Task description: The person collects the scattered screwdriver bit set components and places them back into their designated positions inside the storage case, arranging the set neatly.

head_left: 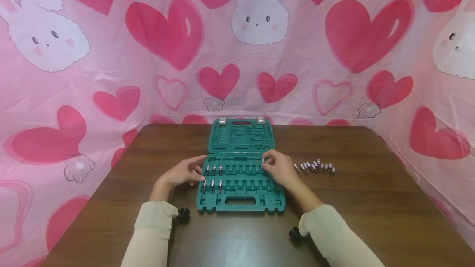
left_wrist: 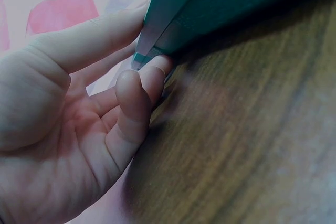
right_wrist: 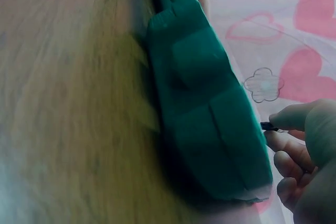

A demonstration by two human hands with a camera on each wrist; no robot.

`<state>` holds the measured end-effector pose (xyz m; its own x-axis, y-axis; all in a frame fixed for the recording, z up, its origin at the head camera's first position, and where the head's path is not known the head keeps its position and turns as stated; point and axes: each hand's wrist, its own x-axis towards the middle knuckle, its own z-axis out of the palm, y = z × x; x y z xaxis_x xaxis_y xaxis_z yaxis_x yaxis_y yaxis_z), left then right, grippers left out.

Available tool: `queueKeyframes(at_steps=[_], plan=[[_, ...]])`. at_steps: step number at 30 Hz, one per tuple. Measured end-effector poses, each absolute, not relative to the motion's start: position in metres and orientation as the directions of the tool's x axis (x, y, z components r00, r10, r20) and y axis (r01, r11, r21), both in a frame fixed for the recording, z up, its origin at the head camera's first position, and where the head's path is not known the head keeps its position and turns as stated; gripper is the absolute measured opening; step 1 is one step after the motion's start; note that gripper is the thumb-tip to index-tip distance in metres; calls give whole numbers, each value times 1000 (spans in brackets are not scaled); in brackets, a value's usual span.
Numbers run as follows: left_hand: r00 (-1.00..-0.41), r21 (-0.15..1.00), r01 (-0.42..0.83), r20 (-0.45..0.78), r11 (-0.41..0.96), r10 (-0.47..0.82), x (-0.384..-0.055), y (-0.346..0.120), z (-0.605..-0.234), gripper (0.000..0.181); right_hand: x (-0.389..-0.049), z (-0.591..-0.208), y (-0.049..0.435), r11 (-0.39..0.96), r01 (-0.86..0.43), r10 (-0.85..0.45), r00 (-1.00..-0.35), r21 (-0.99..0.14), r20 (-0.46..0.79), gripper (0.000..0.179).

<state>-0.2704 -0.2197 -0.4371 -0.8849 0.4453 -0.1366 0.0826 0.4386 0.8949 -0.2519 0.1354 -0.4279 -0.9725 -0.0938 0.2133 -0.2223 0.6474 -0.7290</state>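
A green plastic socket case (head_left: 240, 208) lies unfolded on the table, its lid (head_left: 241, 135) at the back. Three chrome bit sockets (head_left: 214, 169) stand in the left of the upper row, and three more (head_left: 212, 185) in the left of the lower row. My left hand (head_left: 182, 174) holds the case's left edge; in the left wrist view its thumb (left_wrist: 100, 45) lies against the rim and other fingers curl by the underside. With thumb and fingertips my right hand (head_left: 278, 168) pinches a small bit socket (right_wrist: 269, 126) above the right end of the upper row.
Several loose bit sockets (head_left: 315, 166) lie in a cluster on the brown wooden table (head_left: 356, 205), right of the case. A pink curtain (head_left: 237, 52) with hearts and rabbits hangs behind and at both sides.
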Motion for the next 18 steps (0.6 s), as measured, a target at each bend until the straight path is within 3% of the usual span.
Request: queueKeyframes(at_steps=[18], plan=[[-874, 899, 87, -138, 428, 466, -274, -222, -439, 75, -256, -434, 122, 643, -213, -105, -976, -736, 191, 16]])
